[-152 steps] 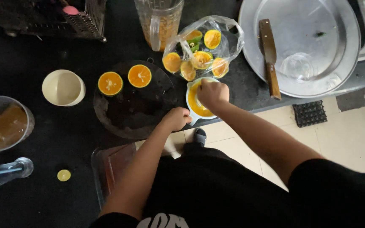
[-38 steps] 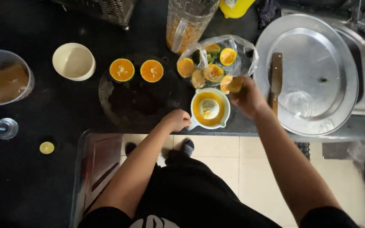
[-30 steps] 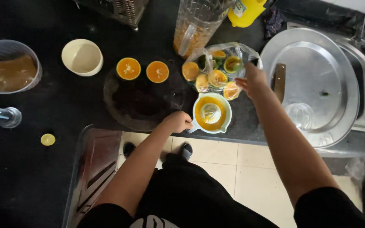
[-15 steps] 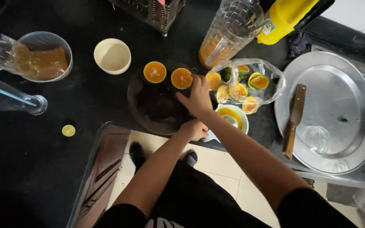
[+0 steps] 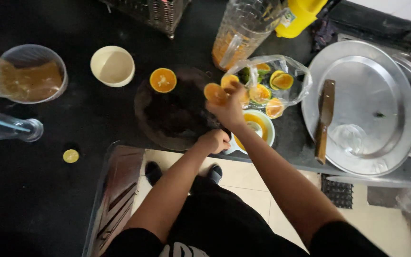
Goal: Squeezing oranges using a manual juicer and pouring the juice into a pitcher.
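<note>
Orange half pinched in the fingers of the right hand, cut face up, lifted just above the dark round board and beside the white hand juicer. Left hand closed around the juicer's handle at the counter edge, probably to keep it from sliding. Second orange half resting cut face up at the board's far rim. Just beyond the juicer, a clear plastic bag sagging open, full of spent halves (likely the discard pile). Behind that, a ribbed clear pitcher partly filled with orange juice, then a yellow bottle with a small label patch. Rightward, a wooden-handled knife parked on a steel tray. Leftward, a cream bowl.
</note>
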